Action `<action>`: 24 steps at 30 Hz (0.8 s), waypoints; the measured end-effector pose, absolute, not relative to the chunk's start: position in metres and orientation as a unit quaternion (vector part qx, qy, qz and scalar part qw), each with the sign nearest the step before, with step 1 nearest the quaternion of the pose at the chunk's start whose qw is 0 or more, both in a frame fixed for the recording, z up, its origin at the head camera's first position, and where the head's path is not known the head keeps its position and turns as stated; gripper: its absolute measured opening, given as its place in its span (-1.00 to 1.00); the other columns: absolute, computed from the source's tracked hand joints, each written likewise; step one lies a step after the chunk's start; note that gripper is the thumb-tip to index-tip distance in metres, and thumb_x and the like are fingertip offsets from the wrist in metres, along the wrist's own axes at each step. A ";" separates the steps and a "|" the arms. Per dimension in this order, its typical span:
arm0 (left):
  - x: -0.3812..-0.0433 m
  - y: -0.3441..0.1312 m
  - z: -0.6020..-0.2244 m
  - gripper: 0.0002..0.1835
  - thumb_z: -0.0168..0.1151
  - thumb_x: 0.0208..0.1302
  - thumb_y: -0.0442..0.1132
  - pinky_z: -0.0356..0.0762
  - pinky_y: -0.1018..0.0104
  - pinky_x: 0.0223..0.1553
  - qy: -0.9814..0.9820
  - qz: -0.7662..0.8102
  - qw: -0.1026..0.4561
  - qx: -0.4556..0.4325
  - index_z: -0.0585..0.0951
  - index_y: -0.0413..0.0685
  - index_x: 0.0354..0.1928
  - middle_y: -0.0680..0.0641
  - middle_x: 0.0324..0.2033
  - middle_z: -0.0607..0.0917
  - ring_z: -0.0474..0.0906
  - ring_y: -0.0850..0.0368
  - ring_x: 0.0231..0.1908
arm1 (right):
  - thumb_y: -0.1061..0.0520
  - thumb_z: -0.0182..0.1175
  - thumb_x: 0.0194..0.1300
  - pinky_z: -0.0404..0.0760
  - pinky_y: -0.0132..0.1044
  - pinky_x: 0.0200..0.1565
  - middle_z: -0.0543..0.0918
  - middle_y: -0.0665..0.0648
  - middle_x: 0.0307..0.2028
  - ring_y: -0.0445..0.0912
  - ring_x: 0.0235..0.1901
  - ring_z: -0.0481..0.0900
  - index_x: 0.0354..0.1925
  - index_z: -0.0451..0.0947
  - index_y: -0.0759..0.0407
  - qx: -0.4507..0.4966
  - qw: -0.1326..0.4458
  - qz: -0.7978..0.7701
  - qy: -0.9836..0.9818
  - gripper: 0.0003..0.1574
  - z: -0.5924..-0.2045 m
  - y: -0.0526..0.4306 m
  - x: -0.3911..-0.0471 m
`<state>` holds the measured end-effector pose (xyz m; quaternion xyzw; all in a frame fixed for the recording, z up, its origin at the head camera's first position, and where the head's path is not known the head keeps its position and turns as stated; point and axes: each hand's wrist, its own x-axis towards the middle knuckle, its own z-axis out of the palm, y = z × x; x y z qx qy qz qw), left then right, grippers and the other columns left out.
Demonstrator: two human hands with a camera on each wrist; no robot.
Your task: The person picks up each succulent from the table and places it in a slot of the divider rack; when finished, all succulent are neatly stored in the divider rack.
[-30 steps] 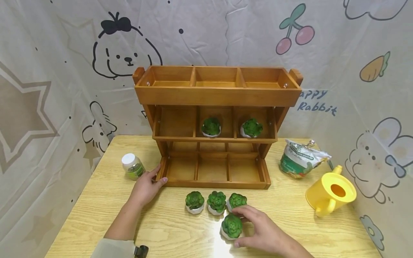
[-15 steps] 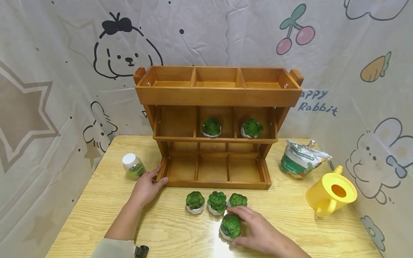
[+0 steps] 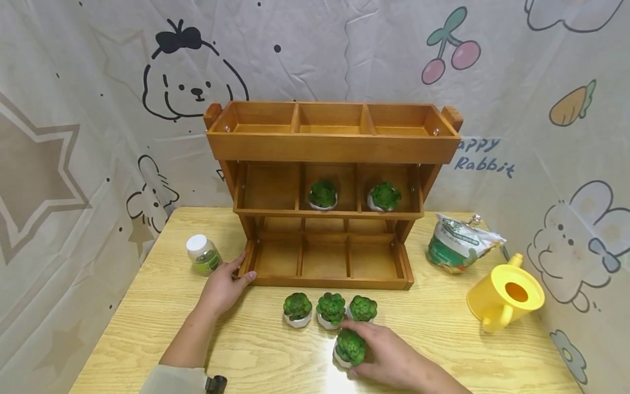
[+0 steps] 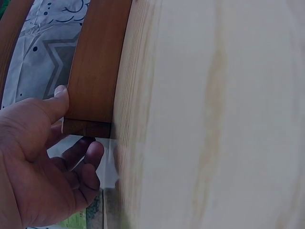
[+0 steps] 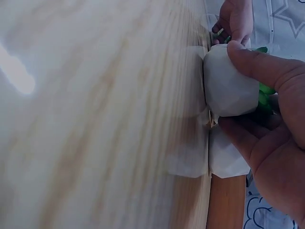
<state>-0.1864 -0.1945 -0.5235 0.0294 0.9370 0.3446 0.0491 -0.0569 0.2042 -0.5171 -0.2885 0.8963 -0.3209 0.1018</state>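
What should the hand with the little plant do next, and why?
Perhaps the right hand should lift the potted succulent up: it grips the white pot, three succulents stand close beyond it, and the wooden rack has no plant in its middle-tier left compartment, though the other two hold one each.

You are seeing a green plant (image 3: 351,346) in a white pot (image 5: 231,86), a brown shelf (image 3: 334,148), a yellow watering can (image 3: 479,298), a pale wood-grained table (image 3: 275,361) and a cartoon-patterned, whitish curtain (image 3: 315,49).
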 end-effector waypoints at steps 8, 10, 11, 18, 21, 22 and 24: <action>-0.185 -0.193 -0.521 -0.17 0.23 0.47 0.22 0.57 -0.09 -0.06 0.938 0.341 0.046 0.030 0.25 0.01 0.61 -0.31 0.17 0.58 0.57 -0.05 -0.08 | -0.12 0.64 0.04 0.58 0.05 0.20 0.62 -0.03 0.22 -0.08 0.16 0.61 0.46 0.40 -0.06 -0.299 0.089 -0.322 0.894 0.08 -0.515 0.202 -0.056; -0.185 -0.193 -0.521 -0.17 0.23 0.47 0.21 0.57 -0.09 -0.07 0.938 0.341 0.046 0.030 0.25 0.00 0.61 -0.31 0.16 0.58 0.56 -0.05 -0.08 | -0.13 0.63 0.05 0.58 0.03 0.20 0.63 -0.04 0.22 -0.10 0.15 0.61 0.46 0.40 -0.07 -0.299 0.093 -0.326 0.892 0.07 -0.514 0.202 -0.056; -0.185 -0.193 -0.522 -0.17 0.24 0.46 0.21 0.57 -0.09 -0.07 0.938 0.341 0.046 0.030 0.25 0.00 0.61 -0.31 0.15 0.58 0.56 -0.04 -0.09 | -0.14 0.62 0.06 0.58 0.03 0.19 0.63 -0.04 0.23 -0.11 0.15 0.61 0.46 0.39 -0.07 -0.300 0.093 -0.327 0.891 0.07 -0.512 0.202 -0.057; -0.186 -0.193 -0.522 -0.16 0.24 0.46 0.21 0.56 -0.07 -0.08 0.938 0.342 0.044 0.030 0.26 -0.01 0.60 -0.28 0.12 0.59 0.55 -0.03 -0.11 | -0.06 0.61 0.09 0.61 -0.08 0.17 0.65 -0.02 0.20 -0.19 0.08 0.64 0.45 0.42 0.03 -0.310 0.084 -0.339 0.884 0.03 -0.500 0.199 -0.062; -0.186 -0.194 -0.522 -0.17 0.24 0.46 0.21 0.57 -0.06 -0.09 0.938 0.342 0.044 0.032 0.26 0.00 0.60 -0.27 0.08 0.60 0.55 -0.03 -0.11 | -0.07 0.61 0.09 0.61 -0.10 0.17 0.66 -0.08 0.17 -0.24 0.06 0.64 0.45 0.42 0.05 -0.312 0.090 -0.351 0.878 0.03 -0.496 0.197 -0.064; -0.186 -0.194 -0.522 -0.17 0.25 0.46 0.21 0.57 -0.06 -0.09 0.938 0.342 0.043 0.033 0.26 -0.01 0.60 -0.27 0.08 0.60 0.55 -0.03 -0.11 | -0.08 0.61 0.09 0.61 -0.10 0.17 0.67 -0.09 0.16 -0.24 0.06 0.64 0.45 0.41 0.05 -0.312 0.094 -0.353 0.877 0.03 -0.494 0.196 -0.065; -0.186 -0.195 -0.522 -0.17 0.25 0.46 0.20 0.57 -0.06 -0.09 0.938 0.342 0.041 0.034 0.26 -0.01 0.60 -0.28 0.09 0.60 0.55 -0.04 -0.11 | -0.11 0.62 0.09 0.60 -0.09 0.18 0.66 -0.08 0.17 -0.22 0.08 0.63 0.45 0.41 0.05 -0.316 0.097 -0.349 0.877 0.05 -0.490 0.193 -0.067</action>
